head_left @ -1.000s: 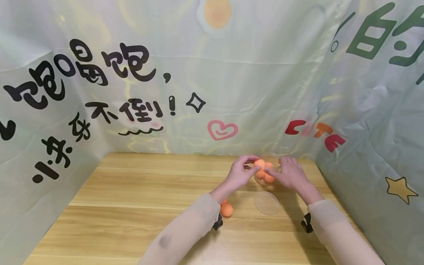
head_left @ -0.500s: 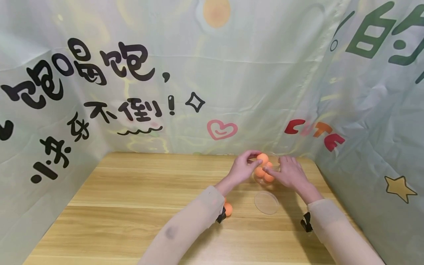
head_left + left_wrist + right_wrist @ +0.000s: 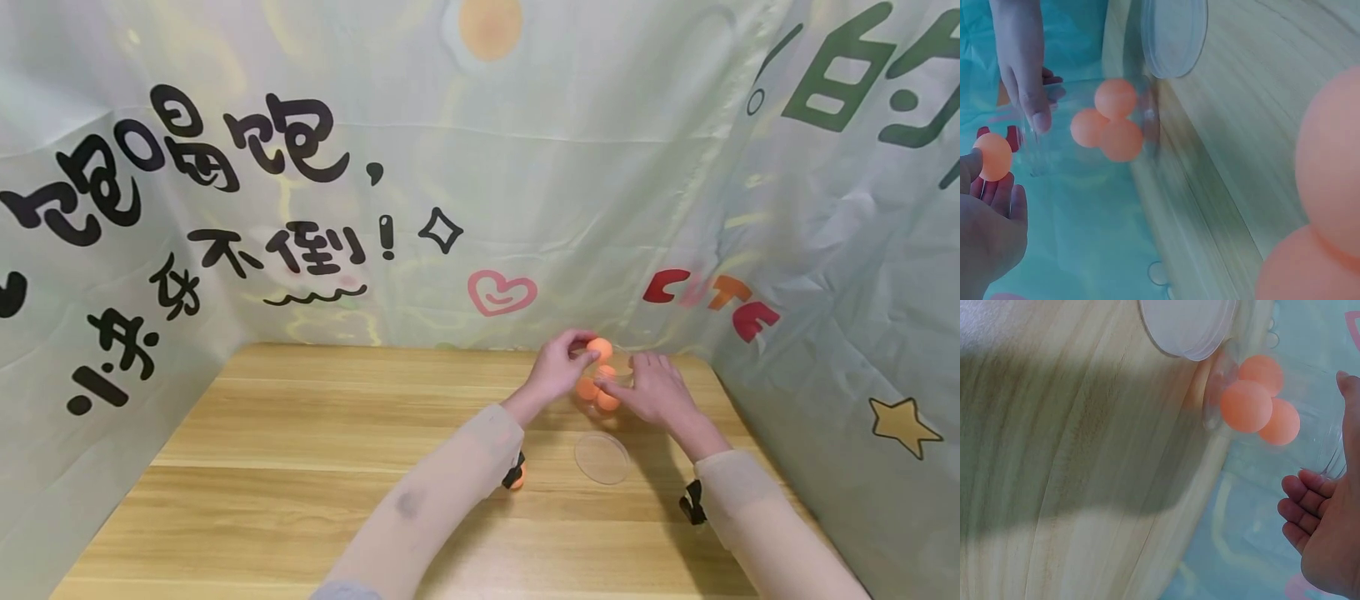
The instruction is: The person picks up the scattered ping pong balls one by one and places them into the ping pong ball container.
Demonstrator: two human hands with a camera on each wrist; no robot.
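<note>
Left hand [image 3: 557, 371] pinches small orange plastic ball [image 3: 598, 348] just above clear plastic jar [image 3: 609, 385]; right hand [image 3: 654, 390], fingers relaxed, steadies jar wall. Likely loading step: next, release ball over opening; loose balls remain by left wrist.

Wooden table [image 3: 300, 433], printed cloth backdrop [image 3: 562, 167]

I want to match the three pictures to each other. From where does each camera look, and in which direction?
Head: above, looking forward and down at the table; both hands and sleeves show.
Left wrist: low by the left hand, which pinches an orange ball near the clear jar.
Right wrist: low by the right hand, facing the jar.
Shared: both wrist views show the jar's three balls and the lid.
</note>
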